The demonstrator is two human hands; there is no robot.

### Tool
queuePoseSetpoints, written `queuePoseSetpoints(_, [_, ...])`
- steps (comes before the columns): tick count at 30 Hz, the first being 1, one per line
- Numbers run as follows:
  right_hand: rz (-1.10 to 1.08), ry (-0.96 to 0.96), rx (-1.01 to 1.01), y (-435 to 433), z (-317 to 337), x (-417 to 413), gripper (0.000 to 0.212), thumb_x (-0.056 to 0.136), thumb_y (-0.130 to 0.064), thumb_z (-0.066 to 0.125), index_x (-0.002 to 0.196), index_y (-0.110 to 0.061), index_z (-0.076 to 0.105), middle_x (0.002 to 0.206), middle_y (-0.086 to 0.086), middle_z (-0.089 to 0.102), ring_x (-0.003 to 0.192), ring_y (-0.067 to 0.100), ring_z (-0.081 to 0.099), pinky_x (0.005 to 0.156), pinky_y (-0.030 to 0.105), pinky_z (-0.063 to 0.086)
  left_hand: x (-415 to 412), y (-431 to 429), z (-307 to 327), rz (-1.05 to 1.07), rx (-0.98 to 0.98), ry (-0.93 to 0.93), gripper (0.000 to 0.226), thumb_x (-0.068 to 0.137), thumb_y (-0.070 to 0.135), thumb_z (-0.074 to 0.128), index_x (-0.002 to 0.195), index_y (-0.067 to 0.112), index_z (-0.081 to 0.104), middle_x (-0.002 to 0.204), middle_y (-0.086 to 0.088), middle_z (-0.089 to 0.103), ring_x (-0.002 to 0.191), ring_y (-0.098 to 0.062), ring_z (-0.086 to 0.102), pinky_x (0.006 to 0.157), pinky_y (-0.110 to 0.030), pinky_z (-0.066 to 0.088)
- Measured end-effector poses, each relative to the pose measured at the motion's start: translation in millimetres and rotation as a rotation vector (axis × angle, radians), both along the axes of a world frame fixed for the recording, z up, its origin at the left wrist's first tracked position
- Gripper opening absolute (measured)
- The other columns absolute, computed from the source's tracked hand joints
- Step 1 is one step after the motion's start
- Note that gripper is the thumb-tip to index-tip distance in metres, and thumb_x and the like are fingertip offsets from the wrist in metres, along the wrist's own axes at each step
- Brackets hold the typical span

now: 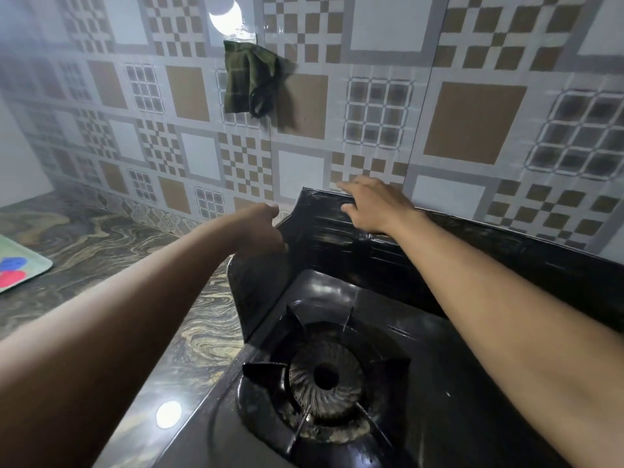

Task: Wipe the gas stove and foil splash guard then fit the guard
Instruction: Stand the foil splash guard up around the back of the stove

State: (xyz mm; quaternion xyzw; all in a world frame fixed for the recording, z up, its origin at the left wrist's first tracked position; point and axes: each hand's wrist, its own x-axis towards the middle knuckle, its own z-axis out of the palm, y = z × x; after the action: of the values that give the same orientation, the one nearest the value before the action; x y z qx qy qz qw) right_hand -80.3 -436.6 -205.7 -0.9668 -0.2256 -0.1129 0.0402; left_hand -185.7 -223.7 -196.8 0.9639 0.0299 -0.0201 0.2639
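Observation:
A black gas stove (422, 383) fills the lower right, with one round burner (326, 374) under a pan support. The dark foil splash guard (337, 244) stands upright around the stove's back and left side, against the tiled wall. My left hand (261, 228) grips the guard's left corner fold from outside. My right hand (371, 204) rests over the guard's top edge at the back, fingers spread and draped on it. A dark green cloth (250, 82) hangs on the wall above, away from both hands.
The marbled countertop (111, 251) stretches left of the stove. A pale green tray with red and blue shapes (17, 265) lies at the far left edge. The patterned tile wall (472, 123) runs right behind the guard.

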Motion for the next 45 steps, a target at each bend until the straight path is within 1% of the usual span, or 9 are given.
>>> queuePoseSetpoints(4, [0.193,0.089,0.056,40,3,9,0.064,0.098,-0.028,0.059,0.155,-0.034,0.029,0.163,0.004,0.024,0.147,0.028,0.027,0.116,0.044,0.029,-10,7,-6,0.031,0.014,-0.056,0.062,0.085,0.021,0.073,0.138,0.002,0.049,0.129,-0.018,0.060,0.115,-0.032,0.058,0.099,-0.042,0.049])
queuePoseSetpoints(7, [0.270,0.108,0.034,60,4,14,0.051,0.098,-0.026,0.060,0.146,-0.035,0.046,0.162,0.006,0.028,0.147,0.029,0.027,0.117,0.045,0.023,-15,10,-13,0.041,0.064,-0.095,0.049,0.086,0.019,0.065,0.134,0.011,0.059,0.124,-0.013,0.066,0.109,-0.029,0.062,0.088,-0.034,0.051])
queuePoseSetpoints(11, [0.325,0.102,0.102,71,0,21,0.032,0.098,-0.031,0.059,0.129,-0.025,0.066,0.138,0.005,0.058,0.128,0.027,0.050,0.105,0.040,0.037,-16,13,-21,0.031,0.116,-0.134,0.037,0.084,0.008,0.052,0.114,0.020,0.070,0.100,-0.010,0.072,0.093,-0.031,0.066,0.073,-0.033,0.052])
queuePoseSetpoints(16, [0.323,0.094,0.202,79,-10,26,0.031,0.094,-0.040,0.062,0.121,-0.027,0.070,0.128,-0.004,0.066,0.119,0.022,0.058,0.102,0.042,0.046,-17,18,-25,0.050,0.135,-0.188,0.035,0.084,0.007,0.049,0.108,0.019,0.070,0.090,-0.007,0.071,0.081,-0.027,0.064,0.066,-0.035,0.052])
queuePoseSetpoints(22, [0.349,0.072,0.181,82,-10,30,0.032,0.089,-0.039,0.064,0.116,-0.024,0.073,0.122,-0.001,0.068,0.114,0.023,0.060,0.096,0.037,0.047,-13,18,-28,0.047,0.170,-0.226,0.028,0.085,0.011,0.053,0.106,0.020,0.069,0.091,-0.007,0.071,0.080,-0.027,0.065,0.068,-0.041,0.058])
queuePoseSetpoints(27, [0.363,0.159,0.140,72,-2,32,0.041,0.083,-0.038,0.070,0.122,-0.026,0.070,0.128,-0.001,0.065,0.119,0.019,0.056,0.094,0.028,0.040,-13,15,-27,0.005,0.179,-0.199,0.038,0.084,0.010,0.057,0.119,0.020,0.064,0.096,-0.007,0.070,0.084,-0.026,0.063,0.072,-0.037,0.054])
queuePoseSetpoints(31, [0.354,0.115,0.080,71,-7,26,0.044,0.084,-0.034,0.072,0.126,-0.026,0.065,0.130,0.001,0.058,0.120,0.022,0.054,0.099,0.038,0.045,-15,11,-28,-0.027,0.197,-0.149,0.053,0.076,0.014,0.070,0.126,0.017,0.055,0.102,-0.007,0.067,0.091,-0.028,0.063,0.078,-0.042,0.057])
queuePoseSetpoints(39, [0.300,-0.096,-0.021,75,-21,22,0.052,0.085,-0.056,0.066,0.127,-0.027,0.060,0.124,0.003,0.054,0.121,0.026,0.049,0.100,0.046,0.043,-15,9,-35,0.039,0.251,-0.185,0.044,0.076,0.003,0.059,0.118,0.012,0.052,0.095,-0.012,0.064,0.088,-0.034,0.063,0.074,-0.047,0.058])
queuePoseSetpoints(45, [0.331,0.038,0.027,66,-19,28,0.052,0.085,-0.043,0.073,0.133,-0.032,0.056,0.128,0.001,0.049,0.124,0.024,0.047,0.100,0.044,0.043,-12,13,-36,0.029,0.217,-0.150,0.040,0.078,0.009,0.059,0.117,0.016,0.054,0.102,-0.008,0.064,0.092,-0.030,0.062,0.077,-0.045,0.056])
